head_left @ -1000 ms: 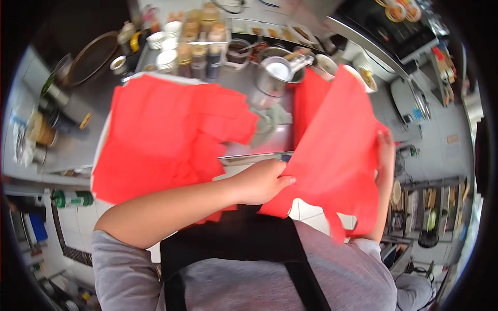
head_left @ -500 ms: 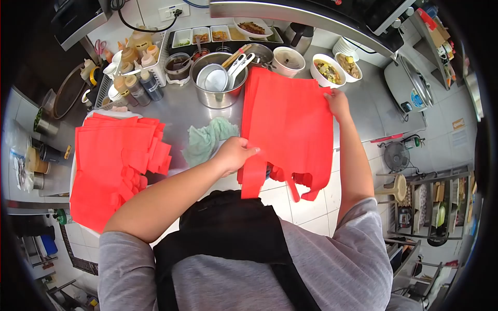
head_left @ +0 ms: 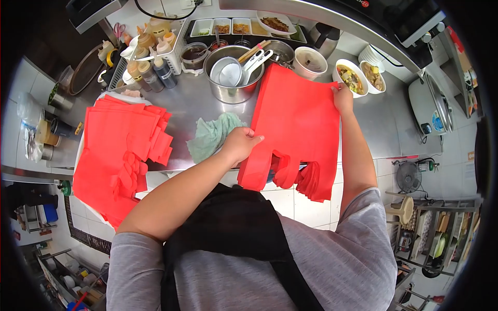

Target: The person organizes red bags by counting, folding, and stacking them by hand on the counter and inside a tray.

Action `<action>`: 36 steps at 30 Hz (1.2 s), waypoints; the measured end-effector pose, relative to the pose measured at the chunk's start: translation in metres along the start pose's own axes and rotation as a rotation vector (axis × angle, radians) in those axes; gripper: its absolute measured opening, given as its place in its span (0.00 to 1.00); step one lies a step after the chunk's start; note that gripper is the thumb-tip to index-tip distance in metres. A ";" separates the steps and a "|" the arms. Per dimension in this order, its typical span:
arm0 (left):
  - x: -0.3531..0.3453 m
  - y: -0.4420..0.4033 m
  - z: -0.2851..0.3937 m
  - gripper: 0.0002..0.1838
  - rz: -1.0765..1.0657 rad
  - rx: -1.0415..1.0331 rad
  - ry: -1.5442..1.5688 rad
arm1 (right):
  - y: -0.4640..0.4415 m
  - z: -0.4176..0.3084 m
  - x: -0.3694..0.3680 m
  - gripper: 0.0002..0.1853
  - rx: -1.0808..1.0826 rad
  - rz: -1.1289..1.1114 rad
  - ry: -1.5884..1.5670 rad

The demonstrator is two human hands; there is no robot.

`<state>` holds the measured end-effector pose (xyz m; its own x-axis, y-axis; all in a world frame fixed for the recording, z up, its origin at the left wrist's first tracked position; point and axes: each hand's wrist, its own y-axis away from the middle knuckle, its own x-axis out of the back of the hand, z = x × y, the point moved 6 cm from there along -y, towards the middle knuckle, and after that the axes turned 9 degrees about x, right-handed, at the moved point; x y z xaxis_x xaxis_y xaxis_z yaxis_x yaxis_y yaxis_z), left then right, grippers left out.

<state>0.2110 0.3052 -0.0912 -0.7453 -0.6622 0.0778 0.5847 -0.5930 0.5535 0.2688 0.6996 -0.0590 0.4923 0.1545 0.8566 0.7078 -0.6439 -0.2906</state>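
Several layers of red fabric bags (head_left: pixel 301 114) lie on the counter's front part, their cut-out handle ends hanging over the edge. My left hand (head_left: pixel 241 144) pinches their left side, thumb on top. At their upper right corner my right hand (head_left: pixel 342 98) grips the edge between thumb and fingers. A second, fanned pile of red bags (head_left: pixel 116 150) rests at the left, beside my left forearm. Between the two piles lies a crumpled pale green cloth (head_left: pixel 212 136), close to my left hand.
Behind the bags stand a steel pot (head_left: pixel 232 93) with measuring cups, a white tub (head_left: pixel 310 62) and two bowls of food (head_left: pixel 351 78). Sauce bottles (head_left: pixel 163 72) are at the back left, a rice cooker (head_left: pixel 428 106) at the right.
The bag that was lifted and slanted between my hands a second ago now lies flat on the right stack. Its handle ends hang lower and bunch together. The view has shifted.
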 end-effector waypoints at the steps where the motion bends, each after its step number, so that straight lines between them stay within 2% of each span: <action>1: 0.002 0.000 -0.003 0.13 0.002 0.005 0.006 | 0.002 -0.006 0.004 0.19 -0.001 0.028 0.051; 4: 0.020 0.014 -0.010 0.13 0.110 -0.018 -0.106 | 0.018 -0.045 0.033 0.24 -0.057 0.135 0.203; 6: 0.041 0.067 0.018 0.17 0.291 -0.334 -0.441 | 0.021 -0.047 0.037 0.30 0.061 0.218 0.303; 7: 0.060 0.092 0.027 0.17 0.333 -0.312 -0.431 | 0.029 -0.058 0.041 0.31 0.098 0.234 0.228; 9: 0.097 0.152 0.053 0.13 0.323 -0.566 -0.426 | 0.054 -0.081 0.047 0.30 0.198 0.262 0.093; 11: 0.166 0.183 0.040 0.07 0.413 -0.535 -0.438 | 0.082 -0.118 0.051 0.29 0.278 0.265 0.013; 12: 0.206 0.200 0.031 0.05 0.552 -0.524 -0.454 | 0.101 -0.154 0.054 0.26 0.261 0.159 -0.115; 13: 0.248 0.213 0.017 0.05 0.686 -0.421 -0.435 | 0.119 -0.190 0.054 0.24 0.239 0.054 -0.238; 14: 0.292 0.225 0.001 0.06 0.823 -0.407 -0.575 | 0.134 -0.224 0.055 0.24 0.245 0.048 -0.248; 15: 0.336 0.235 -0.018 0.07 0.906 -0.362 -0.726 | 0.152 -0.262 0.050 0.23 0.306 -0.053 -0.386; 17: 0.425 0.250 -0.076 0.12 1.081 -0.099 -0.911 | 0.188 -0.338 0.040 0.22 0.457 -0.211 -0.571; 18: 0.465 0.251 -0.107 0.17 1.080 0.055 -0.975 | 0.207 -0.375 0.034 0.22 0.546 -0.272 -0.614; 20: 0.486 0.260 -0.135 0.23 1.191 0.111 -1.086 | 0.249 -0.446 0.018 0.22 0.731 -0.391 -0.609; 23: 0.469 0.268 -0.127 0.29 1.260 0.111 -1.138 | 0.320 -0.534 -0.014 0.20 1.070 -0.551 -0.548; 24: 0.466 0.269 -0.122 0.29 1.264 0.108 -1.125 | 0.344 -0.556 -0.021 0.20 1.153 -0.570 -0.498; 28: 0.474 0.268 -0.119 0.31 1.201 0.179 -1.087 | 0.391 -0.606 -0.057 0.20 1.215 -0.732 -0.567; 30: 0.488 0.264 -0.125 0.30 0.956 0.330 -0.890 | 0.397 -0.619 -0.072 0.20 1.176 -0.780 -0.436; 31: 0.493 0.262 -0.125 0.28 0.836 0.284 -0.834 | 0.400 -0.628 -0.072 0.20 1.179 -0.791 -0.430; 32: 0.501 0.262 -0.131 0.28 0.835 0.289 -0.823 | 0.402 -0.637 -0.073 0.22 1.162 -0.830 -0.327; 34: 0.505 0.258 -0.132 0.22 0.685 0.036 -0.495 | 0.404 -0.658 -0.075 0.23 1.149 -0.870 -0.218; 35: 0.508 0.261 -0.131 0.22 0.686 0.036 -0.487 | 0.403 -0.675 -0.077 0.26 1.133 -0.798 -0.179; 36: 0.501 0.267 -0.120 0.21 0.582 -0.012 -0.304 | 0.405 -0.691 -0.081 0.30 1.115 -0.728 -0.143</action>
<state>0.0324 -0.2400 -0.0041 -0.3620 -0.7187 0.5937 0.9221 -0.1826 0.3412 0.1649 -0.0913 0.0483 -0.1709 0.3192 0.9321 0.8286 0.5585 -0.0393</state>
